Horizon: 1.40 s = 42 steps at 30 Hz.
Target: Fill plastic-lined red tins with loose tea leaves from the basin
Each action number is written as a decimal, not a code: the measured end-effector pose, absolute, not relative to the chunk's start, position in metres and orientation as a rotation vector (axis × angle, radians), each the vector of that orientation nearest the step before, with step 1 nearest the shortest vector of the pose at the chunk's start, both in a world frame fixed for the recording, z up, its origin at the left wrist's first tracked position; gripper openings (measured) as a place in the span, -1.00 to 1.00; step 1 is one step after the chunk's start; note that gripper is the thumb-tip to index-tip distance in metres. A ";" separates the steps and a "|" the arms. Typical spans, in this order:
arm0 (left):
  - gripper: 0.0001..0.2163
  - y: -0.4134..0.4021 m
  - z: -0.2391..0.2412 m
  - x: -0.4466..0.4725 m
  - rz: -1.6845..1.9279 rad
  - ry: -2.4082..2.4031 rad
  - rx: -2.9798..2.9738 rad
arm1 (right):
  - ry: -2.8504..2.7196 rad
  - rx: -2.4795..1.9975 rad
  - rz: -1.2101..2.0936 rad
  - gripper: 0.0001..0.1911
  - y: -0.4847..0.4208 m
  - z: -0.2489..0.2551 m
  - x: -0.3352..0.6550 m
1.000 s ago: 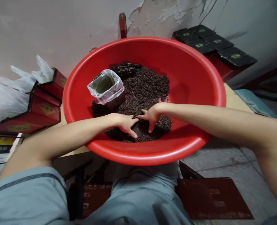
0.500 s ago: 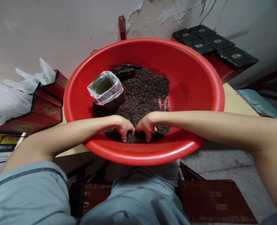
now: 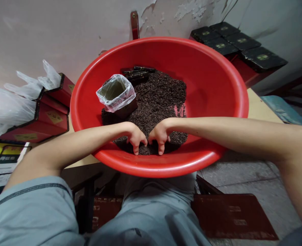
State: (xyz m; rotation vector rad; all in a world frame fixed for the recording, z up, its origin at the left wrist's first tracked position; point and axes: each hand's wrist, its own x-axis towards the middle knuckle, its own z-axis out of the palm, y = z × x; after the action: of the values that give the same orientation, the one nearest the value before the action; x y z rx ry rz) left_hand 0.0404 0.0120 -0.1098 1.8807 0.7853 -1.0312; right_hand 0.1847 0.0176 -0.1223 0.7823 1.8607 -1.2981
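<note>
A large red plastic basin [image 3: 217, 89] holds a heap of dark loose tea leaves [image 3: 161, 99]. Near its front wall, my left hand [image 3: 136, 136] rests on the leaves with thumb and fingers apart and curved downward. My right hand [image 3: 161, 134] mirrors it a short gap away, thumb pointing down and fingers spread; the undersides of both hands are hidden. Behind my left hand a tea tin [image 3: 126, 110], lined with a clear plastic bag [image 3: 116, 92], stands slightly tilted in the leaves. Several dark tin lids [image 3: 139, 73] lie stacked beyond it.
Red tins [image 3: 51, 118] topped with plastic bags [image 3: 11, 106] stand left of the basin. Several black-lidded tins [image 3: 263, 58] are grouped at the back right by the wall. The basin sits on a pale table [image 3: 263, 106]; a dark red bench [image 3: 235, 215] is below.
The view has shifted slightly, so the basin appears a little higher. Both hands stay at the same spot in the tea leaves, with only slight finger movement.
</note>
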 end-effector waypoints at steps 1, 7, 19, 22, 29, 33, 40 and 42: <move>-0.10 0.012 -0.109 0.041 -1.021 0.785 1.851 | 1.844 0.773 -1.317 0.16 0.018 -0.122 0.185; -0.21 0.006 -0.102 0.044 -1.063 0.777 1.700 | 1.771 0.740 -1.416 0.03 0.016 -0.125 0.186; -0.34 0.013 -0.094 0.042 -1.019 0.798 1.576 | 1.738 0.681 -1.472 -0.18 0.022 -0.123 0.187; -0.44 0.014 -0.096 0.040 -1.005 0.784 1.550 | 1.729 0.709 -1.532 -0.20 0.022 -0.122 0.187; -0.59 0.016 -0.101 0.039 -0.990 0.730 1.498 | 1.660 0.701 -1.530 -0.20 0.019 -0.118 0.186; -0.58 0.019 -0.107 0.038 -0.995 0.681 1.470 | 1.593 0.544 -1.398 -0.10 0.022 -0.121 0.185; -0.58 0.026 -0.120 0.033 -0.968 0.629 1.366 | 1.605 0.463 -1.592 -0.11 0.030 -0.137 0.185; -0.65 0.033 -0.110 0.032 -0.911 0.659 1.432 | 1.709 0.509 -1.626 -0.15 0.038 -0.134 0.187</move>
State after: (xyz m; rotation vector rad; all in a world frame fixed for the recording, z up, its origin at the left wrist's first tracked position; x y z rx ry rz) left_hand 0.0319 0.0329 -0.1101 1.4320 0.6589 -0.9115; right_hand 0.1874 0.0376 -0.1341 0.5089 1.7093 -1.6258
